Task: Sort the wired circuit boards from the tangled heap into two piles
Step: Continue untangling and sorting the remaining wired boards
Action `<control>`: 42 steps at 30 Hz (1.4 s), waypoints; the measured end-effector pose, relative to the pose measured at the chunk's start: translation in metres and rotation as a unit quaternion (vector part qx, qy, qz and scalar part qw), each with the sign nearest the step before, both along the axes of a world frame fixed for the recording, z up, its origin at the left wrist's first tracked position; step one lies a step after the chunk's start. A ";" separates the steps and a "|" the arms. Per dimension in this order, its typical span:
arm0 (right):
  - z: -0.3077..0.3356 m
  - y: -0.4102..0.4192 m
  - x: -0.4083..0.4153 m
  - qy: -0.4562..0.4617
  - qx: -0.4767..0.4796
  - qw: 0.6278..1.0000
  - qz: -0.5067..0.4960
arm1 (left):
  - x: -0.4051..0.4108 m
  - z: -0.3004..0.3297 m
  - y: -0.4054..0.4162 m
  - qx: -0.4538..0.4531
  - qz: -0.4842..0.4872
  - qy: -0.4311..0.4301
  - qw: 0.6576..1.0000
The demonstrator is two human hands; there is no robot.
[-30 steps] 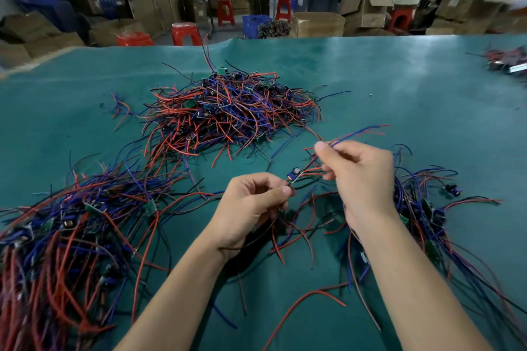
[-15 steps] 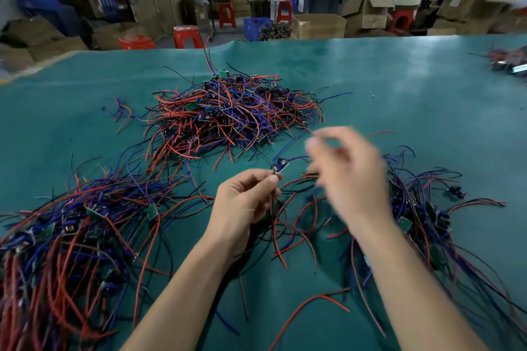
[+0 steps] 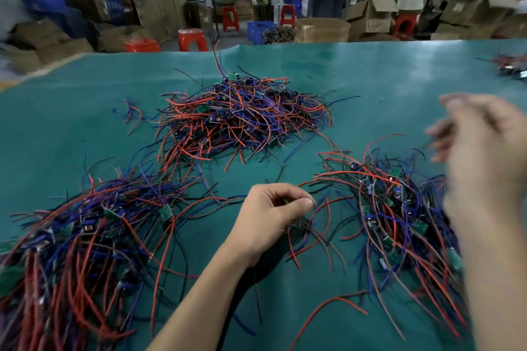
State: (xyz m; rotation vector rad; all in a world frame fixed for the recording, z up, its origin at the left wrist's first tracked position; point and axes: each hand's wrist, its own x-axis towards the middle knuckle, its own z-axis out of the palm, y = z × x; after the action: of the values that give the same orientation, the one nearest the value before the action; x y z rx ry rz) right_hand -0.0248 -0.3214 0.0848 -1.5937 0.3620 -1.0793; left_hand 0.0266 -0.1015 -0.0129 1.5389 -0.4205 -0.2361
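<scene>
Far left of the left hand [image 3: 271,214], a big spread of wired boards [image 3: 79,239] lies on the table [image 3: 399,80], prob one sorted pile; a 2nd mound [image 3: 242,120] sits beyond that hand. Left hand's thumb & fingers pinch thin wires just above the table, likely steadying a piece for separating. Right hand [image 3: 482,157] is raised & blurred over the tangled heap [image 3: 399,208] – can't tell if it's holding anything.

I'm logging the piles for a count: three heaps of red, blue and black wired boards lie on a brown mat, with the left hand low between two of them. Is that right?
Not quite: the mat is teal green, not brown, as the head view shows. The rest holds: three heaps of wired boards lie on it, and the left hand sits low between the near-left and right heaps.
</scene>
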 end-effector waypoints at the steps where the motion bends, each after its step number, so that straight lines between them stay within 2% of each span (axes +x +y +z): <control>1: 0.008 -0.012 -0.004 0.036 -0.001 0.999 0.017 | 0.001 -0.001 0.000 0.000 0.007 -0.003 1.000; 3: 0.020 -0.027 -0.010 0.159 -0.068 0.982 0.072 | 0.001 -0.002 -0.001 0.006 0.020 -0.009 1.000; 4: 0.023 -0.029 -0.011 0.232 -0.137 0.958 0.097 | 0.001 -0.002 -0.001 0.007 0.028 -0.010 1.000; 7: 0.027 -0.024 -0.007 0.426 -0.324 0.836 0.120 | 0.001 -0.003 -0.002 -0.007 0.049 0.011 0.999; 9: 0.034 -0.012 0.001 0.477 -0.395 0.779 0.097 | 0.001 -0.003 -0.002 -0.010 0.060 0.022 0.998; 10: 0.039 -0.004 0.007 0.467 -0.418 0.774 0.087 | 0.001 -0.002 -0.002 -0.007 0.064 0.023 0.998; 13: 0.041 0.035 0.041 0.346 -0.443 0.818 0.126 | 0.001 -0.002 -0.002 -0.004 0.070 0.028 0.997; 14: 0.039 0.052 0.057 0.327 -0.451 0.817 0.152 | 0.001 -0.002 -0.002 -0.005 0.072 0.032 0.997; 17: 0.017 0.093 0.115 0.387 -0.443 0.788 0.180 | 0.000 0.000 -0.002 -0.014 0.073 0.043 0.996; 18: 0.006 0.101 0.131 0.419 -0.416 0.787 0.179 | 0.001 0.001 -0.002 -0.017 0.073 0.044 0.996; 20: -0.017 0.109 0.152 0.438 -0.325 0.817 0.189 | 0.001 0.002 -0.001 -0.023 0.074 0.049 0.996; 23: -0.032 0.113 0.154 0.346 -0.157 0.895 0.236 | 0.001 0.003 0.000 -0.035 0.083 0.068 0.994; 25: -0.027 0.110 0.142 0.272 -0.076 0.925 0.253 | 0.002 0.004 -0.001 -0.054 0.098 0.083 0.990; 28: -0.013 0.096 0.109 0.167 0.051 0.937 0.302 | 0.006 0.006 -0.001 -0.108 0.125 0.117 0.979; 31: -0.012 0.079 0.064 0.112 0.089 0.936 0.322 | 0.009 0.008 -0.001 -0.174 0.136 0.162 0.962; 34: -0.029 0.069 0.024 0.155 -0.008 0.914 0.375 | 0.012 0.009 0.001 -0.215 0.140 0.198 0.946; 36: -0.041 0.069 0.011 0.235 -0.100 0.855 0.451 | 0.013 0.009 0.001 -0.214 0.149 0.198 0.945; 39: -0.047 0.076 0.007 0.299 -0.188 0.768 0.534 | 0.010 0.005 0.000 -0.169 0.154 0.174 0.958; 42: -0.053 0.083 0.007 0.318 -0.247 0.739 0.540 | 0.008 0.001 0.000 -0.091 0.128 0.130 0.979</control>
State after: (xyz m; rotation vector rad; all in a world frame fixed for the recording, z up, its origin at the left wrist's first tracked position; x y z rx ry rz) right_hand -0.0175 -0.2384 0.0316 -2.1465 -0.4648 0.3486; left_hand 0.0347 -0.1020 -0.0116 1.3440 -0.0342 -0.1886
